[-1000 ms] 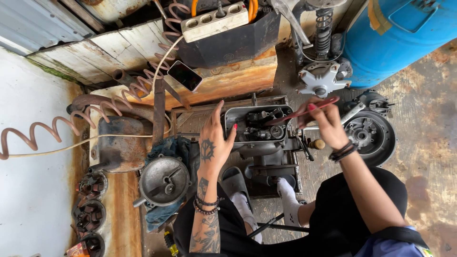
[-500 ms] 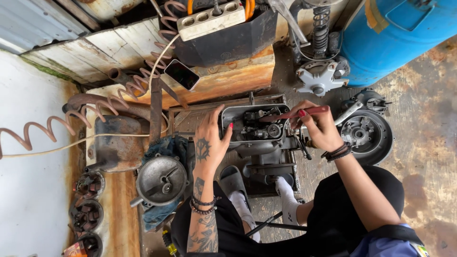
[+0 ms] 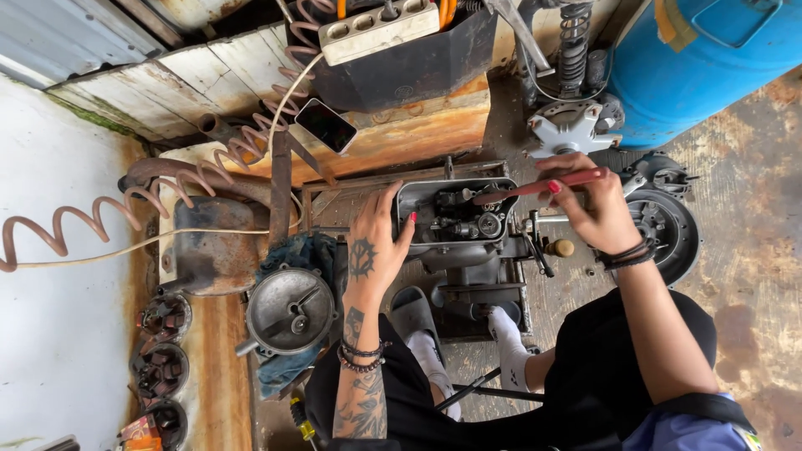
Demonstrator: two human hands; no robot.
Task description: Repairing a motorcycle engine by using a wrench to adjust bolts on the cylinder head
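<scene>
A round metal cover (image 3: 291,311) on a blue rag (image 3: 301,250) lies just left of the left hand (image 3: 373,244); a phone (image 3: 327,125) sits farther up on a rusty bench (image 3: 401,138). A wheel hub (image 3: 668,230) lies just right of the right hand (image 3: 595,209), a blue barrel (image 3: 693,58) above it, and a coiled hose (image 3: 100,209) runs off to the far left.

The left forearm reaches up from the lap, fingers spread, palm pressed on the left rim of the engine (image 3: 459,221). The right arm comes in from the lower right, its fingers pinching a red screwdriver (image 3: 543,185).

The engine sits between both hands; the screwdriver's tip points left into its open top.
</scene>
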